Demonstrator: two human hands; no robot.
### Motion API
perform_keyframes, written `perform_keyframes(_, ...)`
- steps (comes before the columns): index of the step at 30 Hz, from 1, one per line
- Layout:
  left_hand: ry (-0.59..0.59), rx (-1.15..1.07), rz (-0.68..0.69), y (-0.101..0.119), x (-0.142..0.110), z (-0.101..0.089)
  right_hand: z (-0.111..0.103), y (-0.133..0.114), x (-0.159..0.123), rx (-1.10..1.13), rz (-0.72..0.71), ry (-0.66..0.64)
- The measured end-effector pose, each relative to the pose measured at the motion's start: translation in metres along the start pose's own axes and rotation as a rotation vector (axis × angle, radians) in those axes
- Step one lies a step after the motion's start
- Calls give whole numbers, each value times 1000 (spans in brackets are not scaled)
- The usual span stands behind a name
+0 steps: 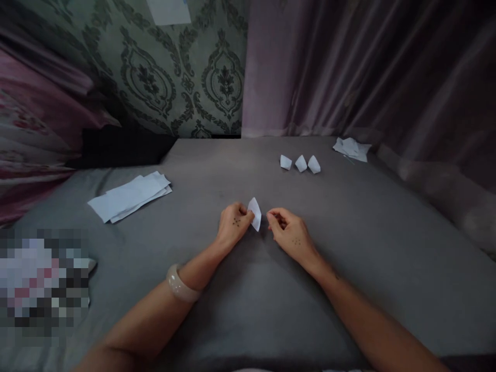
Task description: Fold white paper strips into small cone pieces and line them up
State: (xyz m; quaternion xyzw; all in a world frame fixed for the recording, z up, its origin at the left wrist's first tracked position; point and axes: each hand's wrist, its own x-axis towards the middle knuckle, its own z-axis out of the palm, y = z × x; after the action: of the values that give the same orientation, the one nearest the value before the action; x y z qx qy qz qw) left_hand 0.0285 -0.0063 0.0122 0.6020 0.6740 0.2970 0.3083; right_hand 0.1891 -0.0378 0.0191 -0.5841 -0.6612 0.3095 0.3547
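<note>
Near the middle of the grey-covered surface, my left hand (pixel 235 223) pinches a small folded white paper piece (pixel 254 214) between thumb and fingers. The paper stands upright with a pointed top and bottom. My right hand (pixel 291 231) is just to the right of it, a small gap away. Its fingers are curled, thumb close to the forefinger, and no object shows between them. Farther back to the right stand three small folded paper pieces in a row, among them the left folded piece (pixel 285 163), the middle one (pixel 301 164) and the right one (pixel 314 165).
A stack of white paper strips (pixel 132 196) lies on the left. At the back right rests a pile of white paper pieces (pixel 352 149). Dark cloth (pixel 127 147) lies back left, and a blurred-out item (pixel 42 279) sits front left. Curtains (pixel 310 67) hang behind.
</note>
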Motion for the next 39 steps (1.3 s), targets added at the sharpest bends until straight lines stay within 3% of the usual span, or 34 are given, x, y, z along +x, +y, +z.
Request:
perform_keyframes(3, 73, -18, 2, -5, 5, -5, 4, -4, -6, -57, -158, -8)
perform_keyframes(8, 65, -41, -30, -7, 9, -6, 19, -3, -9, -222, -344, -97)
perform_keyframes(22, -26, -83, -95, -10, 13, -4, 25, 0, -5, -389, -341, -79)
perform_keyframes(29, -10, -120, 45, -13, 15, -3, 21, 1, -6, -454, -343, -106)
perform_keyframes(35, -124, -216, 183, -21, 21, -4, 19, 5, -10, -484, -458, -164)
perform_keyframes(39, -182, -215, 182, -23, 22, -7, 20, 4, -10, -493, -477, -154)
